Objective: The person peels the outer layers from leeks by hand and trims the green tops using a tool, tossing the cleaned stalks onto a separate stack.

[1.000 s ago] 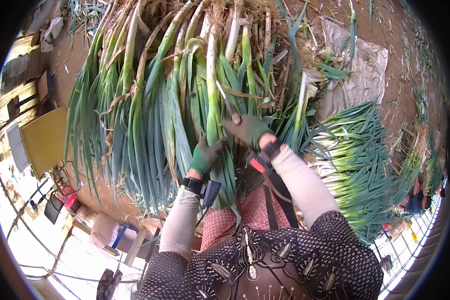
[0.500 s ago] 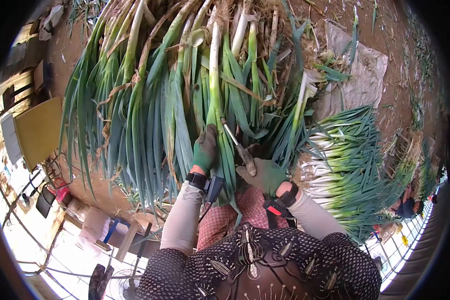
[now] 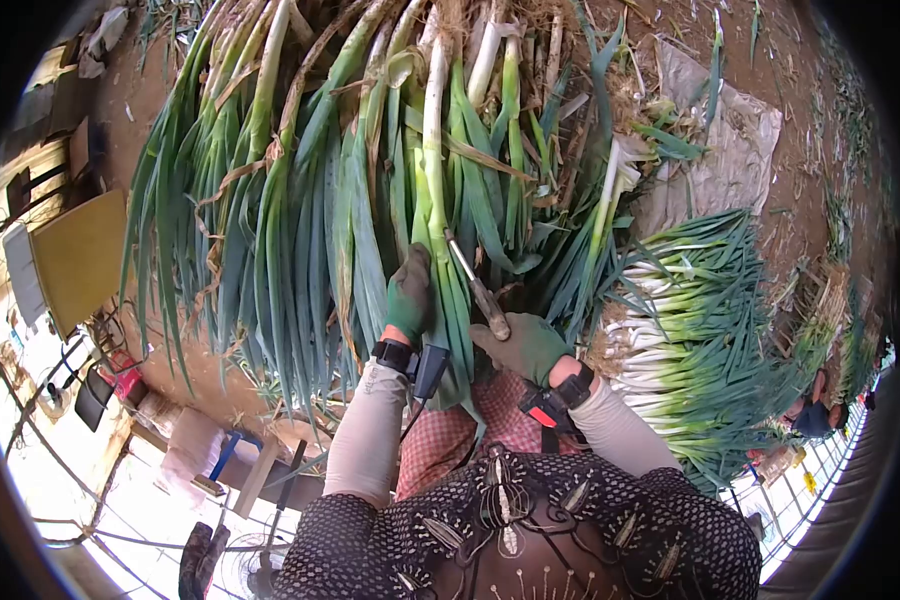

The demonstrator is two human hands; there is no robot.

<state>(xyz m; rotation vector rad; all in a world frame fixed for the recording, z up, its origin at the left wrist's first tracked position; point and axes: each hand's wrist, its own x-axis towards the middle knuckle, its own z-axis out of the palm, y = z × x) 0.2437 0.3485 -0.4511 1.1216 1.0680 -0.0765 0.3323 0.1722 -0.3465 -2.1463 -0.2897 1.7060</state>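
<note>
Both hands are gloved in green here, and the left hand [image 3: 410, 293] is wrapped around one long leek [image 3: 432, 180], fingers closed on the green part of the stalk where the leaves start to fan out, so it's a full clamp and not a fingertip pinch. The white shank of that leek runs straight up and away from the grip, lying on top of the big pile of untrimmed leeks [image 3: 290, 190] that spreads out to the left of the hand and beyond it. Just to the right of that grip, the right hand [image 3: 526, 346] is closed around the handle of a knife [image 3: 475, 286], fist tight on it, and the blade angles up and left so its tip sits right against the same stalk, a bit above where the left fingers hold (can't tell if the edge is actually in the leek or only resting on it). Well off to the right of the knife hand there's a neater stack of trimmed leeks [image 3: 690, 330] with pale ends lined up, and past that, further out, a crumpled grey sheet [image 3: 730, 150] on the reddish dirt ground [image 3: 800, 190]
</note>
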